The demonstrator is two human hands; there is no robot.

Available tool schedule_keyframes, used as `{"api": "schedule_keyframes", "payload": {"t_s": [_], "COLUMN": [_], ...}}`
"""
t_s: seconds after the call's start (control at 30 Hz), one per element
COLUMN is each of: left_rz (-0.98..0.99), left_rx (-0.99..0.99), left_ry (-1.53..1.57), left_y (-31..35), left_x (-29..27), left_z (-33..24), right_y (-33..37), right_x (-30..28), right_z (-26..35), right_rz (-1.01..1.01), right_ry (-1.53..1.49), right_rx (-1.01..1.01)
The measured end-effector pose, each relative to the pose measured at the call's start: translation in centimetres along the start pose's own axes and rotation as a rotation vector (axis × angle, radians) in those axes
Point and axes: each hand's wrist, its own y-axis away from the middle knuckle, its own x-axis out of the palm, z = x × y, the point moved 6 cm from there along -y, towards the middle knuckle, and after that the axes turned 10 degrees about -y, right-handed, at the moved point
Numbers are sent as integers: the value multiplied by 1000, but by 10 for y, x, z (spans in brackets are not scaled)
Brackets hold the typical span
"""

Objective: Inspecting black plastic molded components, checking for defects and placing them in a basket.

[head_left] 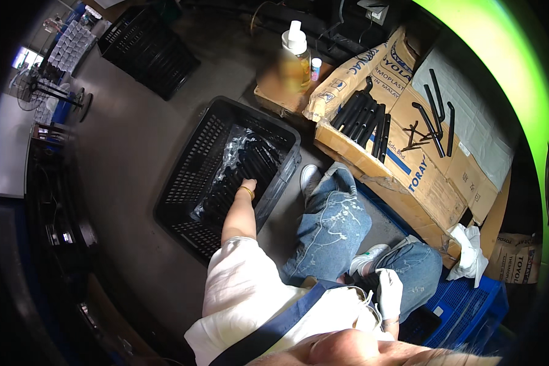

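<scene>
Grey concrete floor fills the middle of the frame, cluttered toward the upper right. At centre sits a black crate [189, 177], lined with clear plastic [235, 152] and holding a heap of black parts [244, 168]. The left hand [248, 183] reaches down into the crate and touches the parts; its fingers are buried among them, so I cannot tell whether they pinch or spread. The right hand [388, 290], in a white glove, rests low at lower right by the knee, fingers lying loosely together, holding nothing I can make out. Right of the crate, flattened cardboard [421, 183] carries a row of black tubes [363, 116] and a few bent rods [436, 113]. A pump bottle [294, 52] stands at upper centre. A second black crate [146, 46] is at upper left, a blue crate [463, 302] at lower right.
</scene>
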Motion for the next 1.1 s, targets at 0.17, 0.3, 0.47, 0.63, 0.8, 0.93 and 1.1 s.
{"api": "schedule_keyframes", "payload": {"t_s": [0.17, 0.3, 0.47, 0.63, 0.8, 0.93, 1.1], "left_rz": [-471, -598, -191, 59, -43, -155, 475], "left_rx": [454, 1406, 1596, 896, 888, 828, 917], "left_ry": [-416, -66, -986, -1772, -1684, -1306, -606], "left_y": [80, 240, 336, 273, 248, 266, 343], "left_x": [-17, 54, 248, 351, 363, 330, 295], "left_z": [-122, -268, -335, -298, -288, -313, -318], "right_y": [-6, -8, -1, 2, 3, 2, 0], "right_x": [-40, -89, -112, -117, -126, -125, -119], "right_z": [-30, -48, -54, -49, -50, -47, -41], "right_rz": [-171, -382, -491, -470, -502, -459, -378], "right_ry": [70, -543, -792, -641, -670, -699, -764], "right_rx": [105, 96, 55, -10, 37, 32, -3]}}
